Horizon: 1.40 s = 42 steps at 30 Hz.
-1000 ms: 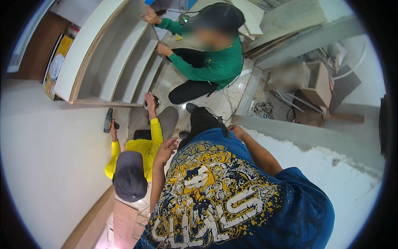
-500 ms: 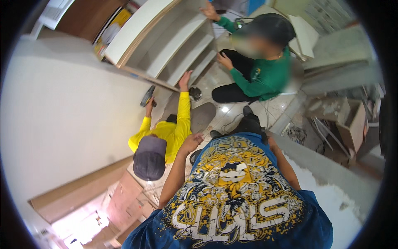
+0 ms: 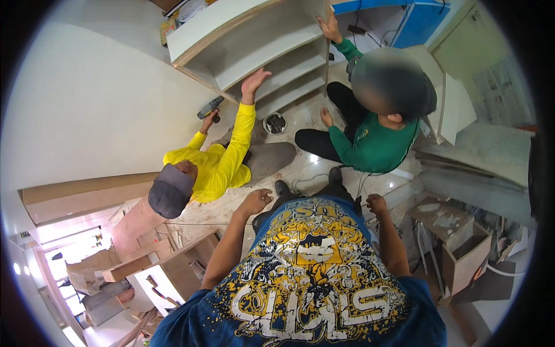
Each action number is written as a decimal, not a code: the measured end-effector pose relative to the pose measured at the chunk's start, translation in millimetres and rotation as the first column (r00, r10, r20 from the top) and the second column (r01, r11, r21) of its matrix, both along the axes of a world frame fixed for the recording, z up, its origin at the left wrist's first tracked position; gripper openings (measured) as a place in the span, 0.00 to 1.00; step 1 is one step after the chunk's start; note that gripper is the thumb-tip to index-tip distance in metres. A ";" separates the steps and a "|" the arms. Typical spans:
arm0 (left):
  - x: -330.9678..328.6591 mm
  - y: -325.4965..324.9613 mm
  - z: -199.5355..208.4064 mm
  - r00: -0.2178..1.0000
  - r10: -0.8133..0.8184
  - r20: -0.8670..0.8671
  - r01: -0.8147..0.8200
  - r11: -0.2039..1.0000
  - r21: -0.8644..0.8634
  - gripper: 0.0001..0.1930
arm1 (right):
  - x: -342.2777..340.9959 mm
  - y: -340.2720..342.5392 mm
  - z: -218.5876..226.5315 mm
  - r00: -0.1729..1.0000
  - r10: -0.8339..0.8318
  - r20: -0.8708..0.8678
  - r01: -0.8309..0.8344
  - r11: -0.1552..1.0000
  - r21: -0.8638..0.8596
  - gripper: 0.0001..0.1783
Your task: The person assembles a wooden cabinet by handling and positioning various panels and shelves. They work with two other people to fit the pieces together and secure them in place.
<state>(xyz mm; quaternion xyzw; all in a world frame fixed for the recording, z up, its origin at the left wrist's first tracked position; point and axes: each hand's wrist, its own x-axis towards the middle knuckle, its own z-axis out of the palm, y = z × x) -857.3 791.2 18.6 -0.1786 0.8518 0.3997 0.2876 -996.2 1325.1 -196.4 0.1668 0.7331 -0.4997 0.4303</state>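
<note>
The wearer's left hand [image 3: 257, 201] hung beside the left thigh, its fingers loosely bent and nothing seen in it, while the right hand [image 3: 377, 206] hung by the other hip, fingers curled, too small and dim in the view to tell whether it held anything. Both were clear of the white shelf cabinet [image 3: 266, 46], which lay ahead and to the left, beyond two co-workers low on the tiled floor [image 3: 300, 115]. The left hand was the nearer one, though well apart from the cabinet's lower front edge. The shelves ran slantwise, from the near left edge by the white wall [image 3: 104, 98] away to the far right edge; the top passed out of view, so the cabinet's full long axis could not be judged. At that right edge, the raised hand [image 3: 329, 28] of the co-worker in green [image 3: 378, 141] lay against the panel. The co-worker in yellow [image 3: 211, 168] gripped a drill [image 3: 210, 108] near the lower left corner and lifted a spread hand [image 3: 254, 82] before the shelves; contact there was unclear. A round container [image 3: 274, 123] stood just beyond the lower edge, and a wooden box [image 3: 468, 257] lay to the right hand's right.
</note>
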 end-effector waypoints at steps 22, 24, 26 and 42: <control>-238.7 -259.5 224.7 0.374 0.254 -0.892 -0.683 0.726 -0.080 0.36 | -49.2 -196.4 92.7 0.903 0.315 -0.292 -0.336 0.942 -0.025 0.14; -268.2 -269.1 224.2 0.398 0.182 -0.899 -0.647 0.750 -0.135 0.39 | -53.7 -208.9 98.1 0.901 0.221 -0.373 -0.242 0.970 -0.007 0.14; -284.0 -283.7 215.1 0.488 -0.020 -0.873 -0.577 0.742 -0.340 0.41 | -50.3 -234.2 116.9 0.938 0.050 -0.342 -0.080 0.994 -0.074 0.15; -311.5 -263.7 177.4 0.351 -0.066 -0.934 -0.659 0.691 -0.296 0.27 | 57.4 -100.1 31.2 0.998 0.036 0.059 -0.041 0.995 0.087 0.19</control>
